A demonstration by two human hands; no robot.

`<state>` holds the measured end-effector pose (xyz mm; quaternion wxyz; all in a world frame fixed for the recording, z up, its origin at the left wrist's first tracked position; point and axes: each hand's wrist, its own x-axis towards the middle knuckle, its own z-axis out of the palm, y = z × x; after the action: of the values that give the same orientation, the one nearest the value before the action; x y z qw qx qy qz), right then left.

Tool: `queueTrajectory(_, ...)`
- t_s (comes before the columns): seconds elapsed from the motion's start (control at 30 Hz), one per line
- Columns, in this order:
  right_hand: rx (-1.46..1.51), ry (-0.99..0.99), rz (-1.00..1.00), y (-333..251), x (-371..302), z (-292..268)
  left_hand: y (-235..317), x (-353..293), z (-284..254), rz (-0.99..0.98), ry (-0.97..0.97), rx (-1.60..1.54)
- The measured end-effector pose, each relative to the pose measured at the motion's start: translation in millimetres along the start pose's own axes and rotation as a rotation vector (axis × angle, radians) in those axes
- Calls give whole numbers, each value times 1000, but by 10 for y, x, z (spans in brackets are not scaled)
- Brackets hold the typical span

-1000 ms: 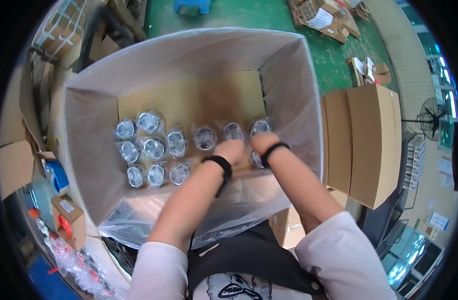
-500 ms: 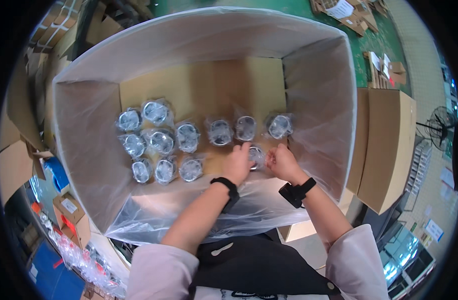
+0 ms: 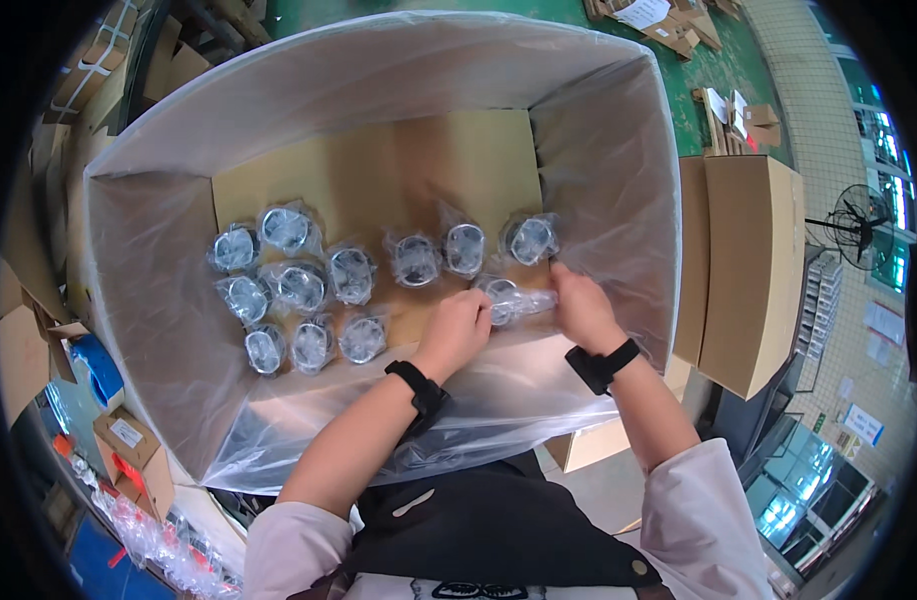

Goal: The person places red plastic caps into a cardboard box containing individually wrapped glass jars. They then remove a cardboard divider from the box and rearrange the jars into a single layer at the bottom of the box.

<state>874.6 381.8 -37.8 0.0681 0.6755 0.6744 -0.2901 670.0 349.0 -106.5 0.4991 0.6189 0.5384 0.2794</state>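
A round, silvery metal part (image 3: 503, 292) in a clear plastic bag lies at the front right inside a large lined carton (image 3: 379, 160). My left hand (image 3: 457, 328) is closed at the left side of this part, its fingertips partly hidden. On the other side, my right hand (image 3: 585, 312) grips the bag's loose end (image 3: 535, 302), which is drawn out toward the right. Behind my hands sit other bagged metal parts: one (image 3: 531, 240) by the right wall, one (image 3: 465, 248) and another (image 3: 416, 259) nearer the middle. Several more (image 3: 301, 286) stand grouped at the left.
Translucent plastic film (image 3: 399, 420) covers the carton's walls and front edge. Tall brown boxes (image 3: 749, 270) stand just outside on the right, near a black fan (image 3: 864, 222). At the lower left are a small open box (image 3: 129, 440) and a pile of clear plastic wrapping (image 3: 154, 525).
The bag's loose end is now stretched rightward in my right hand. My left hand has shifted slightly down relative to the part. The whole view has moved a little to the right.
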Motion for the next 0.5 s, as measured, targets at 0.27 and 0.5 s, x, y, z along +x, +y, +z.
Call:
queueTrajectory(0.27,-37,-302,6,-49,80,226,239,-121,-296,47,67,31)
queueTrajectory(0.5,-96,-402,183,-128,107,-59,176,-174,99,118,-394,672)
